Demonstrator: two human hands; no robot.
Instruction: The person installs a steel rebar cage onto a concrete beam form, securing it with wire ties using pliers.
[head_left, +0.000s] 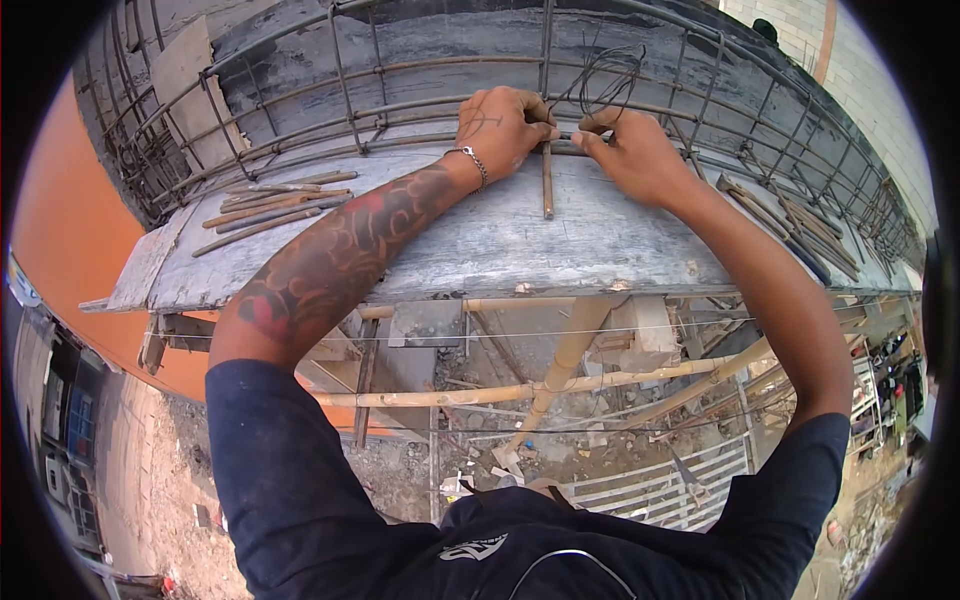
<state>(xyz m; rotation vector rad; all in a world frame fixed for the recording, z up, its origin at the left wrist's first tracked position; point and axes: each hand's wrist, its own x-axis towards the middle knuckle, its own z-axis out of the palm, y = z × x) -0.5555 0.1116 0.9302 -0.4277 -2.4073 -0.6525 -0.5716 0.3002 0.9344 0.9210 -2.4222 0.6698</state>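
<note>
My left hand [503, 128] is closed in a pinch where a short steel rod [547, 188] meets the lower long bar of a rebar cage [430, 108]. What lies between its fingertips is too small to make out. Just to the right, my right hand [638, 157] is also closed, thumb against fingers, at the same bar. A loose bundle of thin dark tie wire [606, 78] rises from its fingers. The rod's near end sticks out towards me over the grey board [450, 250].
Short steel rods [270, 208] lie on the board at the left, and more rods [800, 225] lie at the right. Past the board's front edge are bamboo poles [560, 365] and rubble-strewn ground far below. An orange wall [75, 220] stands at the left.
</note>
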